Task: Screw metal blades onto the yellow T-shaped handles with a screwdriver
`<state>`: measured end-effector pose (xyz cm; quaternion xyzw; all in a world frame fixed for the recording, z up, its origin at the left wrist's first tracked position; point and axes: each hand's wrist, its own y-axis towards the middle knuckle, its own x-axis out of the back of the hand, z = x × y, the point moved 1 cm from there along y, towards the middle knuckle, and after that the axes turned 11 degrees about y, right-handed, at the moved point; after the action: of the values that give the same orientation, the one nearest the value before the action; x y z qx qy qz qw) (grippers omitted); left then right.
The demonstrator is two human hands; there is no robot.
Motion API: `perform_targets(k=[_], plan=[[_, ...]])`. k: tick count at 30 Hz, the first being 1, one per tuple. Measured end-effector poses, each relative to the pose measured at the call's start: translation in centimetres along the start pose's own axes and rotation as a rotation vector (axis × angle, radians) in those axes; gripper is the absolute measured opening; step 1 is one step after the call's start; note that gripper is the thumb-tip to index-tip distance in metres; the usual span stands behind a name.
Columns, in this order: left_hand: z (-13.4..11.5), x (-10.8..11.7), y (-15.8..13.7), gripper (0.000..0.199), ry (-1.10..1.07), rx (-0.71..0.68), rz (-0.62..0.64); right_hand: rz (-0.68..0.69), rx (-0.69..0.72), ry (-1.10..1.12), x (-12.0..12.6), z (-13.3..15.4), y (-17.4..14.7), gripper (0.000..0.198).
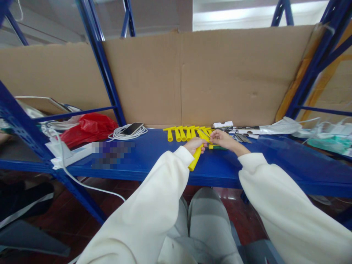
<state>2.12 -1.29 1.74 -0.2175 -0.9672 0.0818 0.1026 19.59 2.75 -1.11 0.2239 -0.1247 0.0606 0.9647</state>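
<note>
My left hand (193, 145) is closed around a yellow T-shaped plastic tool (195, 160) with a tubular handle. Its handle points down toward the bench's front edge, and its wide head tilts up and away. Close to that head, my right hand (222, 139) has its thumb and fingers pinched together; whatever sits between them is too small to make out. Behind my hands, several more yellow T-shaped tools (179, 134) lie in a row. A green and yellow handle (218, 147) lies below my right hand, partly hidden by the hands.
The blue bench (154, 154) backs onto a cardboard panel (220, 77). Left are a phone (133, 128) on a coiled white cable (117, 135), a red plastic bag (90, 128) and a white power strip (75, 154). Small flat dark pieces (242, 138) and a white box (223, 125) lie right.
</note>
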Motion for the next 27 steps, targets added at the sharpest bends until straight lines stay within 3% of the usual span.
perform_targets(k=[13, 19, 24, 27], plan=[[-0.2, 0.0, -0.5, 0.024, -0.035, -0.009, 0.035, -0.096, -0.029, -0.187, 0.6, 0.2, -0.1, 0.024], [-0.3, 0.4, -0.4, 0.019, -0.133, -0.067, 0.105, -0.064, -0.048, -0.067, 0.4, 0.6, 0.1, 0.019], [-0.4, 0.6, -0.4, 0.021, -0.202, -0.102, 0.127, -0.061, -0.051, -0.071, 0.2, 1.1, -0.2, 0.025], [-0.3, 0.7, -0.3, 0.024, -0.241, -0.112, 0.078, -0.109, -0.046, -0.17, 0.5, 1.3, -0.3, 0.029]])
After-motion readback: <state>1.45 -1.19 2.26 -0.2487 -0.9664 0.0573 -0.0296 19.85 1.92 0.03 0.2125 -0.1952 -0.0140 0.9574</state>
